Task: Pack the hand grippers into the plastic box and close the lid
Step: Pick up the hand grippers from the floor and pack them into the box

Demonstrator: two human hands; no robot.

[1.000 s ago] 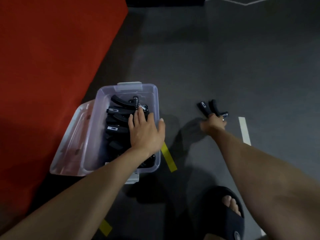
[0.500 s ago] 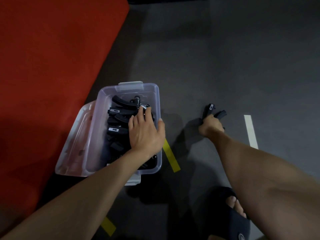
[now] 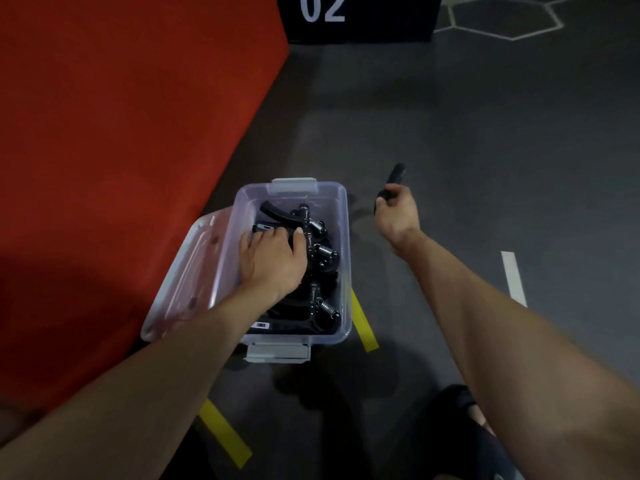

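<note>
A clear plastic box point(image 3: 341, 216) stands open on the dark floor, holding several black hand grippers point(image 3: 320, 252) with metal springs. My left hand point(image 3: 273, 261) lies inside the box, palm down, fingers spread over the grippers; whether it grips one is hidden. My right hand point(image 3: 398, 216) is raised just right of the box, closed around one black hand gripper point(image 3: 394, 178) whose handle sticks up above the fingers. The clear lid point(image 3: 187, 271) leans against the box's left side.
A large red mat point(image 3: 121, 133) fills the left. Yellow tape strips point(image 3: 362, 320) and a white stripe point(image 3: 514, 278) mark the floor. A black block marked 02 point(image 3: 356, 17) stands at the back. A foot in a black slipper point(image 3: 478, 420) is at the bottom right.
My right hand has lifted the hand gripper off the floor and carried it left towards the box. My left hand has shifted a little further left inside the box.
</note>
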